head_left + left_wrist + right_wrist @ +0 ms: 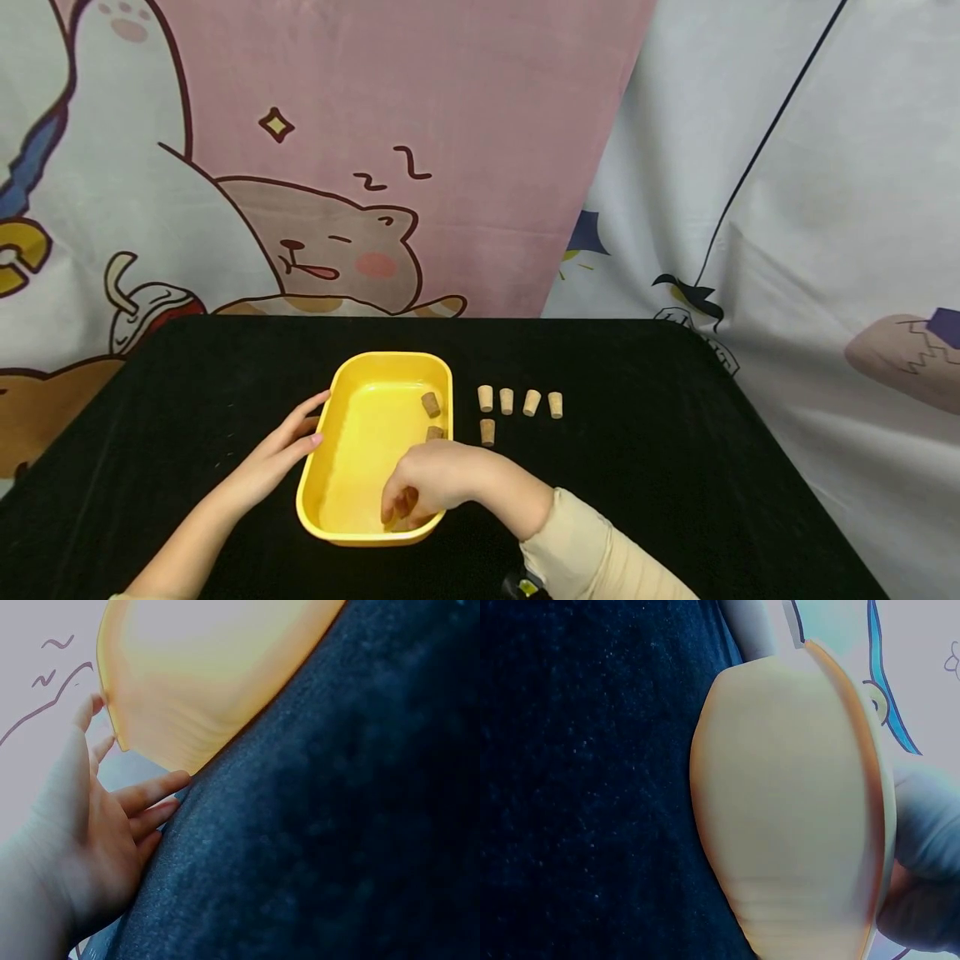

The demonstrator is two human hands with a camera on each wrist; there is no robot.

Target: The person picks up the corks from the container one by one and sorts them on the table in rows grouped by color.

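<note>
A yellow plastic tray (360, 450) lies on the black cloth, with two small corks inside along its right wall: one cork (431, 405) and a nearer one (434, 433), partly covered by my right hand. My left hand (277, 458) rests its fingertips on the tray's left rim; in the left wrist view its fingers (154, 791) are spread and mostly straight. Reaching over the right rim, my right hand (435, 479) dips into the near right part of the tray with bent fingers. Its fingertips are largely hidden, and I cannot tell whether they hold a cork.
To the right of the tray, several corks stand in a row, from the leftmost cork (485, 398) to the rightmost cork (555, 405). One more cork (487, 432) stands in front of the row's left end. A printed curtain (450, 167) hangs behind the black table (675, 467).
</note>
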